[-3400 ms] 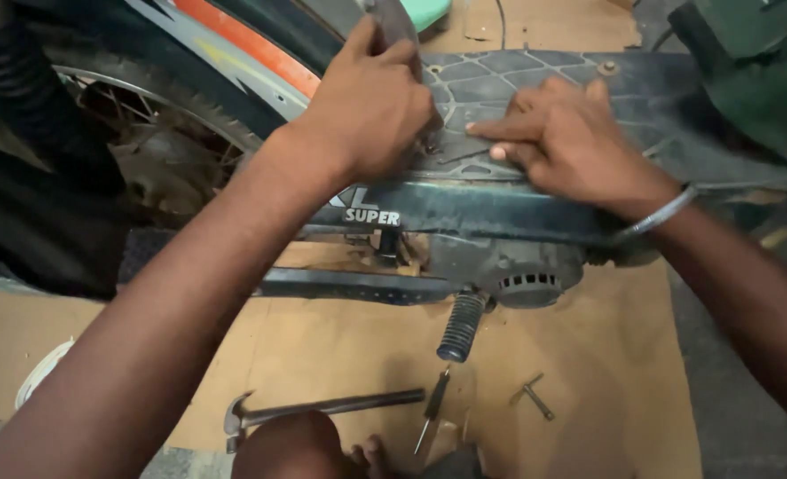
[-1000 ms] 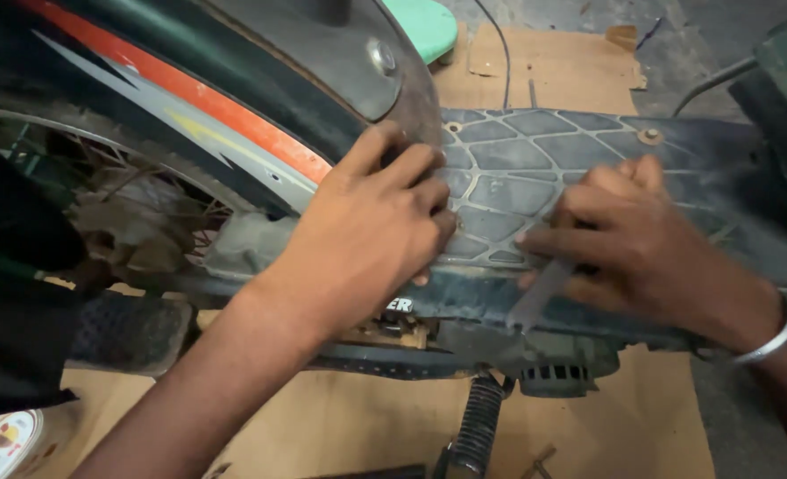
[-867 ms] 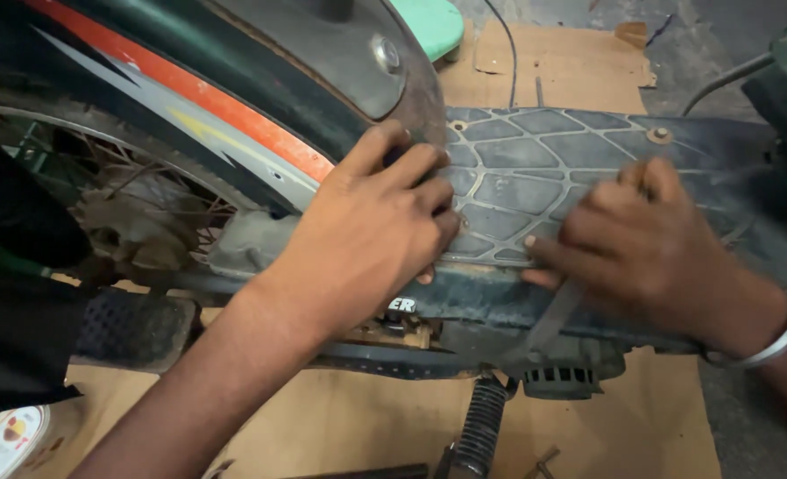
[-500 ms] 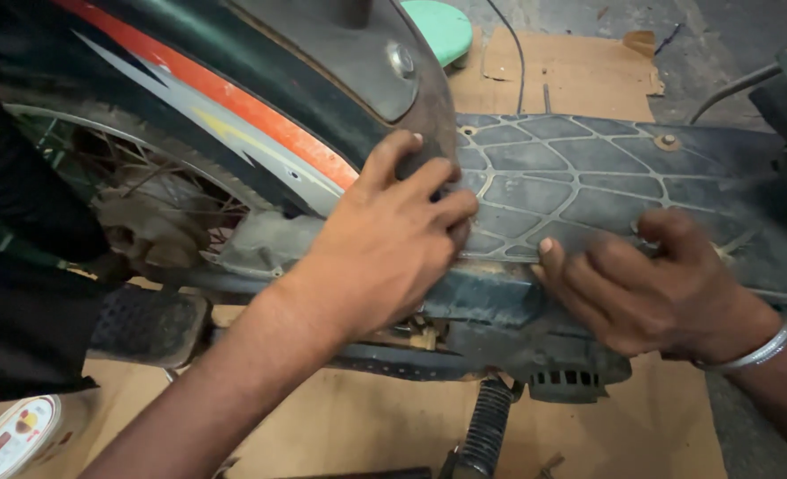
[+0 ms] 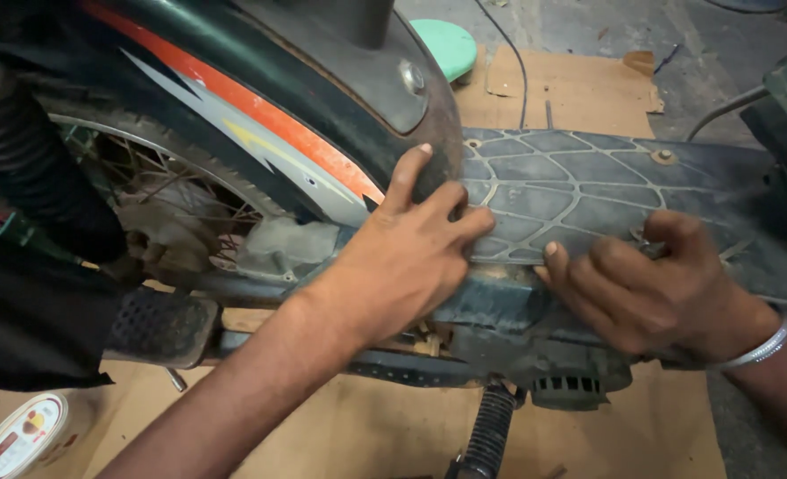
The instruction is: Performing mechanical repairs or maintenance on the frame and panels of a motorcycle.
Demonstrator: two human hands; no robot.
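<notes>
A dark scooter lies across the view with its black, web-patterned footboard [image 5: 580,186] facing up. My left hand [image 5: 402,266] rests flat on the footboard's left end, fingers spread. Its fingertips touch the dark body panel with an orange stripe [image 5: 260,111]. My right hand [image 5: 651,288] is further right, fingers curled over the footboard's near edge and thumb by a small screw. A metal bangle [image 5: 755,350] circles that wrist. Whether the right hand holds anything small is hidden.
A spoked wheel [image 5: 172,213] and a black shock spring [image 5: 21,151] are at the left. Below are a footpeg [image 5: 158,328] and a ribbed rubber lever [image 5: 487,435]. Cardboard [image 5: 580,93] covers the floor, with a green disc [image 5: 447,44] behind and a can [image 5: 21,439] at the bottom left.
My right hand slid from the top of the footboard down to its near edge and curled over it. My left hand stayed pressed in place.
</notes>
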